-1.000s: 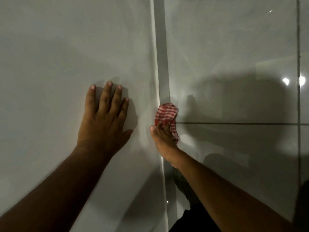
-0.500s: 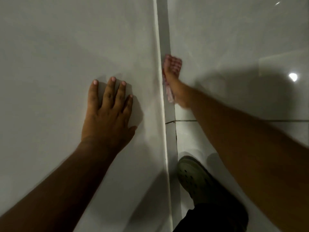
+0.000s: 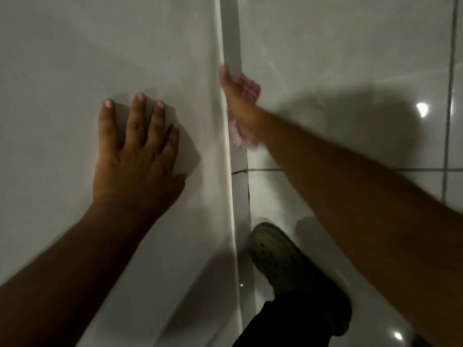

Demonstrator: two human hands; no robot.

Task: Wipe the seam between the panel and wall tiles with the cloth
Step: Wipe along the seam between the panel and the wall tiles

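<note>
A white panel (image 3: 75, 58) fills the left half; glossy wall tiles (image 3: 338, 58) fill the right. Between them runs a grey vertical seam (image 3: 231, 33). My right hand (image 3: 240, 101) presses against the seam, shut on a red-and-white checked cloth (image 3: 239, 136), which is blurred and shows pale pink under the palm and past the fingers. My left hand (image 3: 137, 156) lies flat on the panel with fingers spread, well left of the seam, holding nothing.
My foot in a grey-green perforated clog (image 3: 283, 256) stands on the tiled floor right of the seam's lower end, below a dark trouser leg (image 3: 288, 324). Dark grout lines (image 3: 449, 96) cross the tiles. A short crack (image 3: 248, 194) marks the lower seam.
My right hand swept the cloth up the seam from the horizontal grout line and now sits slightly lower than half a second ago. My left hand stayed flat on the panel.
</note>
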